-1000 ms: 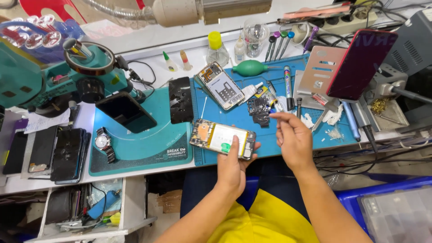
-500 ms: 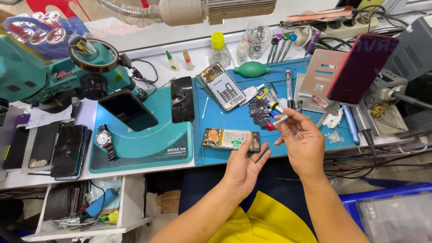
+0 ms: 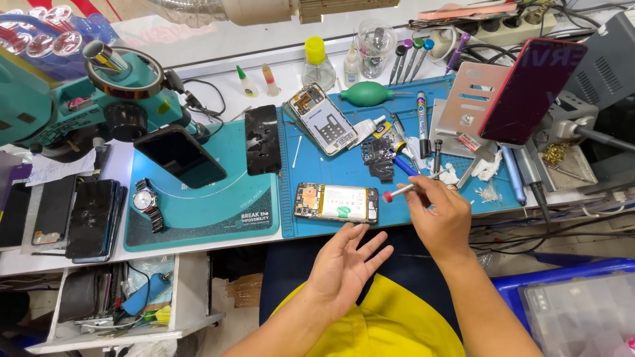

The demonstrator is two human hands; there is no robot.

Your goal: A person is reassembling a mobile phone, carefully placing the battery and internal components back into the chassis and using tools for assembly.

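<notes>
Blue matting (image 3: 331, 165) carries the opened phone (image 3: 337, 203), back cover off, lying flat near the bench's front edge. The right hand (image 3: 440, 215) pinches a red-tipped screwdriver (image 3: 405, 190), its tip just beside the phone's right end; its fingertips hide the handle's far end. The left hand (image 3: 345, 264) hovers below, palm up, fingers spread, holding nothing.

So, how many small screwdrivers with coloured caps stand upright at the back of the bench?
4: three close together, black-capped, purple-capped and blue-capped, beside the clear jar; one purple further right. More may hide among the cables.
</notes>
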